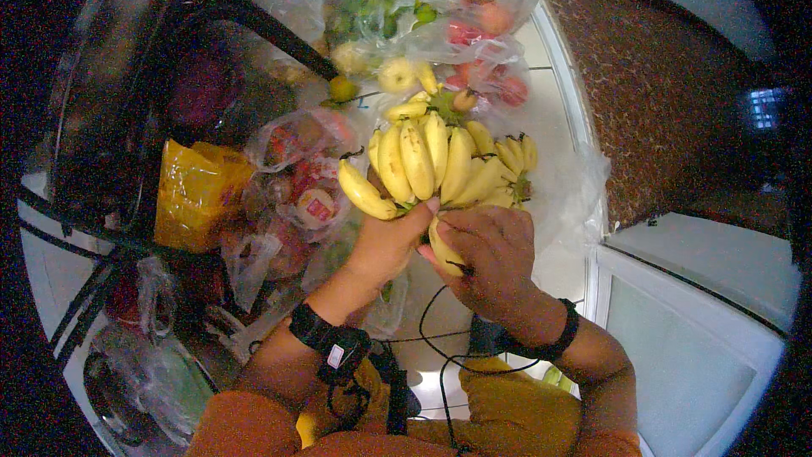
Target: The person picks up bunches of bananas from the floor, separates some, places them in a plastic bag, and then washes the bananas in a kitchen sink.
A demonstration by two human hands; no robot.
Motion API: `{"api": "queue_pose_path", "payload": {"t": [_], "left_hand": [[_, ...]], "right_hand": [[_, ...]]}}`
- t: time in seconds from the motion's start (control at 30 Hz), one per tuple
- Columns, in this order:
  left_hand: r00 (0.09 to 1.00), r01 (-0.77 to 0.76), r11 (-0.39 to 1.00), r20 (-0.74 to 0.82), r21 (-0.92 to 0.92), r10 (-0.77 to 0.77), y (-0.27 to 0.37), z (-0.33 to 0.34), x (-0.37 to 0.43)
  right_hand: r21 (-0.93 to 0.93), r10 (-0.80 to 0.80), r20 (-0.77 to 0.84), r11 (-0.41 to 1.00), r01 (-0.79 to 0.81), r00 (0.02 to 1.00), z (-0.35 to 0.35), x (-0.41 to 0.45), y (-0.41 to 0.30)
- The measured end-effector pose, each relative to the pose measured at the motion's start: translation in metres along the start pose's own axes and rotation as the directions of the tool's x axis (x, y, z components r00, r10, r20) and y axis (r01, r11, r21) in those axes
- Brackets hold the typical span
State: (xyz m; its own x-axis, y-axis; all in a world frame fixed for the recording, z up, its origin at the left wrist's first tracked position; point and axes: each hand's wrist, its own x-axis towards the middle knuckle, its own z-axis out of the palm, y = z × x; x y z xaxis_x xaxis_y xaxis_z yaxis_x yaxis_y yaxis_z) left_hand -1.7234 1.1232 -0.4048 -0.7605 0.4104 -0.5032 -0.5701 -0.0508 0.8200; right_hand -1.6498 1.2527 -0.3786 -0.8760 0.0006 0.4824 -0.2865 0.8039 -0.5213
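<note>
A bunch of small yellow bananas [415,162] spreads out in front of me. Its stem end is gripped by my left hand [393,235], thumb on top near the crown. Close beside it, my right hand [495,251] holds a single short banana [446,247] that points back toward me with its dark tip down. Whether this banana is still joined to the bunch is hidden by my fingers. Another hand of bananas [521,162] lies at the right of the bunch, partly covered by it.
Beyond lie plastic bags of green citrus fruit [387,3] and reddish fruit [485,79]. At left are a yellow plastic package [196,197] and clear bags with wrapped goods [314,206]. A black cable [444,355] loops below my hands. A white-framed panel [685,330] stands at right.
</note>
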Motion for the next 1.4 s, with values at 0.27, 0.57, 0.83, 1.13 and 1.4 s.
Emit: {"api": "queue_pose_path", "payload": {"t": [0.27,0.57,0.83,1.13,1.4], "left_hand": [[0.996,-0.078,0.996,-0.036,0.052,0.080,0.002,0.000,0.002],[0.999,-0.008,0.999,-0.048,-0.053,0.005,-0.002,-0.008,0.007],[0.996,0.046,0.987,-0.063,-0.157,-0.057,0.039,-0.058,0.007],[0.699,-0.670,0.496,0.245,0.552,0.672,0.022,-0.088,0.000],[0.806,-0.592,0.790,0.082,0.160,0.587,0.007,-0.126,0.031]], "right_hand": [[0.047,0.022,-0.018,0.999,-0.022,1.000,-0.002,0.002,0.002],[-0.009,-0.102,0.069,0.995,0.103,0.992,-0.001,0.005,0.005],[0.063,0.142,-0.056,0.988,-0.138,0.988,-0.044,0.017,0.021],[0.148,0.493,-0.057,0.864,-0.481,0.868,-0.027,-0.012,0.078],[0.221,0.703,-0.463,0.681,-0.698,0.540,-0.048,-0.112,0.210]]}}
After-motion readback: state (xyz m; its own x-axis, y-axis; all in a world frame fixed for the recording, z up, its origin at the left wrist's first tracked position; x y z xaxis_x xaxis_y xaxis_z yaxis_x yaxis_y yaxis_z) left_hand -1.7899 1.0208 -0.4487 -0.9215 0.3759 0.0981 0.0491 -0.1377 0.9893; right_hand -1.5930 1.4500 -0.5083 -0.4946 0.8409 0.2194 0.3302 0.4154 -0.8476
